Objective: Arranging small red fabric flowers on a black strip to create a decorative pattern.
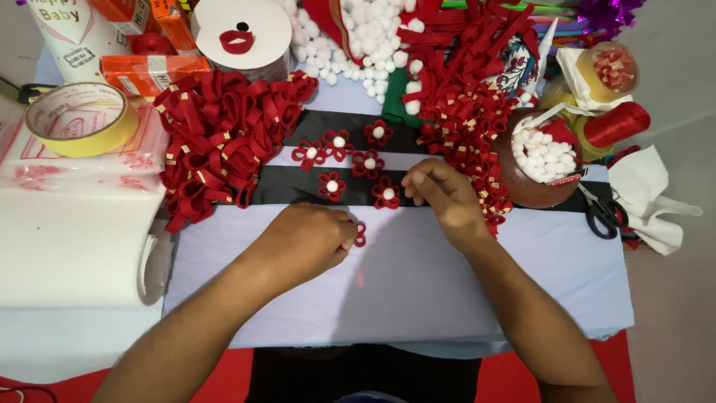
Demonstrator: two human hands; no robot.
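My left hand is curled around a small red felt flower, whose petals stick out past my fingertips. My right hand rests just to the right, fingers bent and pinched near a finished flower on the black stripe; I cannot tell whether it holds anything. Several finished red flowers with white pompom centres lie in a cluster on the striped cloth above my hands.
A heap of red felt loops lies at the left, another at the right. A brown bowl of white pompoms, black scissors, a red thread spool, a yellow tape roll and loose white pompoms surround the work.
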